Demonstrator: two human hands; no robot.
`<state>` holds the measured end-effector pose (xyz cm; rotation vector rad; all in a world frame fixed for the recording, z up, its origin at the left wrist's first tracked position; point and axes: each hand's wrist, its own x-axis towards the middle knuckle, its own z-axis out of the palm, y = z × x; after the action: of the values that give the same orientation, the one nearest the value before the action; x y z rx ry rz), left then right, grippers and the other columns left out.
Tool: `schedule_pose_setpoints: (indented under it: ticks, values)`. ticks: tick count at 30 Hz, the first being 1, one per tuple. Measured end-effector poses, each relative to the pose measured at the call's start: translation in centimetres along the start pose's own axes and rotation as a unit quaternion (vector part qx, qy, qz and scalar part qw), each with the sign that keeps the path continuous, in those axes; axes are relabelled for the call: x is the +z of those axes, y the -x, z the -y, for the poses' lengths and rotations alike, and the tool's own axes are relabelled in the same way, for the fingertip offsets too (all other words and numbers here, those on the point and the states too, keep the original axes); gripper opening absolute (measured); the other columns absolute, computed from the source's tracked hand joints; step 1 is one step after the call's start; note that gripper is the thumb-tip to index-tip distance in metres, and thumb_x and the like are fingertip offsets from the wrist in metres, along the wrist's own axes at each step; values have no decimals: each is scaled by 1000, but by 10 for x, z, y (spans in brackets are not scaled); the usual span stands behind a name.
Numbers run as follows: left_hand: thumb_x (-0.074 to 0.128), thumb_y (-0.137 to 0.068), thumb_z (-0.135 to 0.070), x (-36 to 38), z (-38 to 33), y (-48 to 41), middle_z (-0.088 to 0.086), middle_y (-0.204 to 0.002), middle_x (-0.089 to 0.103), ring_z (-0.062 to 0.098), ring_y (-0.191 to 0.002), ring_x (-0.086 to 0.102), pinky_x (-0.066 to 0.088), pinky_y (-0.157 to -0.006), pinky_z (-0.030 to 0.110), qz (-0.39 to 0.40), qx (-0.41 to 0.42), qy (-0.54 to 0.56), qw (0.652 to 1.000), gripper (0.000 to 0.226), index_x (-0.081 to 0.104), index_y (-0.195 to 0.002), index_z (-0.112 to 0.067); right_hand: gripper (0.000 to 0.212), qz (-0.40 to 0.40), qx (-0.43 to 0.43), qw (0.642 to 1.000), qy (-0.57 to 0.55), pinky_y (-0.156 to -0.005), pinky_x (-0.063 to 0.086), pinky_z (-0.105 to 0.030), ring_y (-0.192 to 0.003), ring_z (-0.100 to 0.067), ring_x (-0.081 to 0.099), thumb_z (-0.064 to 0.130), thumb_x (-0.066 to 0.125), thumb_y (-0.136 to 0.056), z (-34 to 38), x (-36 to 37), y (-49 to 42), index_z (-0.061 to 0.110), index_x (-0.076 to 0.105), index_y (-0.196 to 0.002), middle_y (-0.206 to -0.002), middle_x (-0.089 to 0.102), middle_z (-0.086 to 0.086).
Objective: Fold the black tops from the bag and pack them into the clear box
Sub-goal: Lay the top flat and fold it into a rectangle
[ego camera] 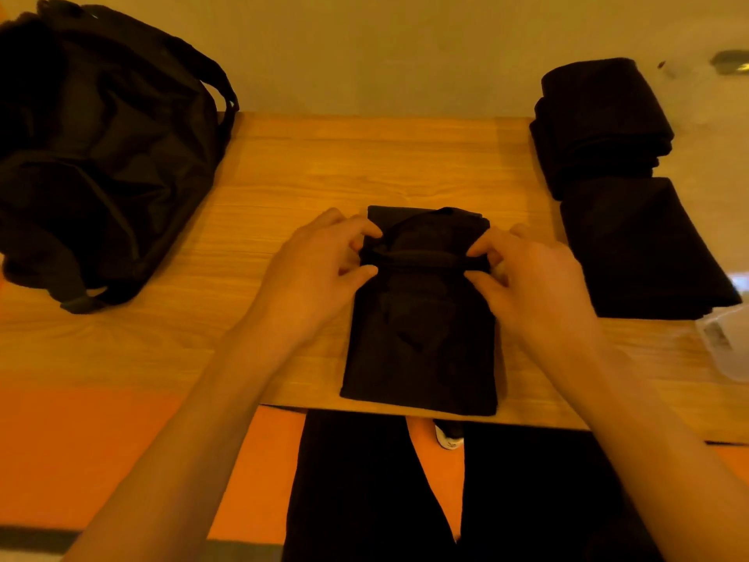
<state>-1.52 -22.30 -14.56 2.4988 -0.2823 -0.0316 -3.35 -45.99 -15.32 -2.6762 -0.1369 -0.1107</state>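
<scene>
Two hands, left hand (320, 264), right hand (527, 273), pinching black top (421, 318) between them

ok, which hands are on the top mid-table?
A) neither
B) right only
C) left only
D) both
D: the left hand and the right hand each pinch one end of the raised fold across the top.
</scene>
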Motion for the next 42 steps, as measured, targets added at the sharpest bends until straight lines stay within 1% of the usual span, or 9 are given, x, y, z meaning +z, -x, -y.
schedule_pose_setpoints:
  ticks: [3,9,17,20,25,27,30,36,42]
  values:
    - [73,-91,-20,2,1,-3,-11,-101,54,2,-81,56,51,-77,29,0,38,-15,999,19,71,-109,-26,18,-38,-34,999,-13,-64,35,-12,-72,-5,50,19,74,-89,-8,2,2,19,72,-106,-90,56,7]
    - [76,-89,-15,-3,4,11,-9,-94,57,8,-76,58,40,-64,11,-26,95,43,994,12,72,-98,-21,18,-82,-77,993,-43,-67,47,-23,-78,-7,52,23,70,-86,-11,-7,20,15,76,-101,-90,62,3]
    - [73,-89,-31,0,12,17,-11,-97,56,6,-79,58,49,-66,27,21,76,37,996,9,75,-96,-26,31,-28,-71,996,-51,-70,50,-25,-84,-10,58,36,61,-89,-11,-4,30,18,76,-109,-91,60,9]
    - [68,-90,-35,-2,6,14,-8,-106,51,8,-94,56,43,-69,17,-4,50,79,996,13,74,-93,-24,30,-48,-69,994,-71,-65,48,-21,-78,-9,58,36,59,-93,-9,-8,29,15,77,-104,-89,61,6]
    - [57,-100,-35,7,-19,-16,2,-141,48,19,-134,42,33,-111,24,-15,130,-7,991,41,56,-136,-16,23,-123,-43,990,-60,-75,46,-13,-91,-16,63,19,61,-98,-6,-6,0,10,72,-116,-107,65,-3]
    - [44,-104,-50,20,-30,-27,4,-168,19,18,-155,12,10,-123,27,85,143,-80,983,71,19,-162,-16,35,-87,-61,994,-28,-102,47,-31,-124,-26,57,16,54,-101,-4,3,-19,7,62,-134,-133,62,-11]
    - [20,-101,-65,36,-27,-32,0,-169,-15,10,-154,-19,-11,-125,28,179,157,-180,954,83,-9,-161,-17,48,19,-103,994,40,-121,28,-41,-148,-23,32,23,35,-105,-5,17,-28,8,45,-149,-153,45,-11]
    - [5,-100,-64,31,-16,-28,-12,-167,-17,-5,-148,-25,-18,-119,18,202,157,-114,960,74,-8,-161,-25,47,-12,-54,997,51,-119,29,-40,-141,-27,43,11,44,-98,-16,20,-1,-3,49,-143,-147,50,-20]
    - [7,-102,-56,9,-14,-30,-14,-169,-3,-8,-151,-11,-8,-124,21,89,85,9,992,68,7,-162,-23,57,-23,-46,999,10,-125,17,-37,-151,-20,24,28,29,-102,5,-2,-16,1,38,-152,-158,36,-14]
